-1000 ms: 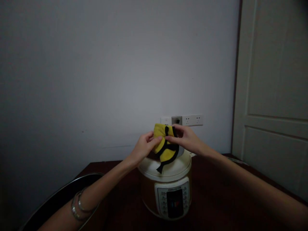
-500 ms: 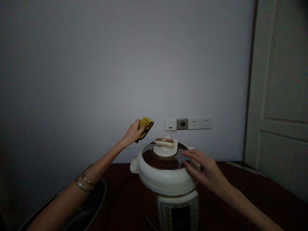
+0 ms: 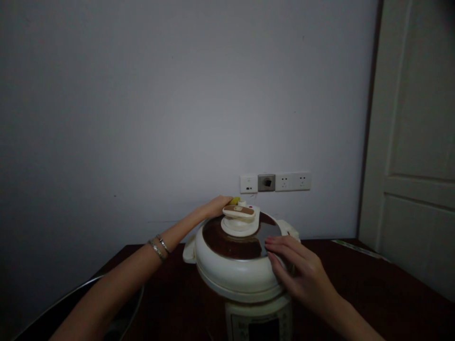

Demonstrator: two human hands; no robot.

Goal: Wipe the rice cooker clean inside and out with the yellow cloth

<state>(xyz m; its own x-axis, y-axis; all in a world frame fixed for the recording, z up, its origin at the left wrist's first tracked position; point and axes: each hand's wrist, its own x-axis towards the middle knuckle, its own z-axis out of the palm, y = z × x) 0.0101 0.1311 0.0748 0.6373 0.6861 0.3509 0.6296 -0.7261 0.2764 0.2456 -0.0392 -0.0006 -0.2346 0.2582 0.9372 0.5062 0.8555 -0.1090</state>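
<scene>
A cream electric pressure cooker (image 3: 245, 279) stands on a dark wooden table (image 3: 373, 289), its lid brown and glossy around a cream knob (image 3: 240, 219). My left hand (image 3: 217, 206) reaches behind the lid's far left rim, closed on a yellow cloth (image 3: 235, 201) of which only a small corner shows. My right hand (image 3: 302, 272) lies open against the lid's right rim, fingers stretched flat and pointing left. Bracelets circle my left wrist.
A large dark metal pan (image 3: 117, 303) sits at the table's left under my left forearm. A row of wall sockets (image 3: 275, 182) is behind the cooker. A cream door (image 3: 412, 142) fills the right side. The cooker's control panel (image 3: 259, 327) faces me at the bottom edge.
My left hand has carried the yellow cloth from in front of me up to the left, then down behind the lid. My right hand let go of the cloth and settled on the lid's right rim.
</scene>
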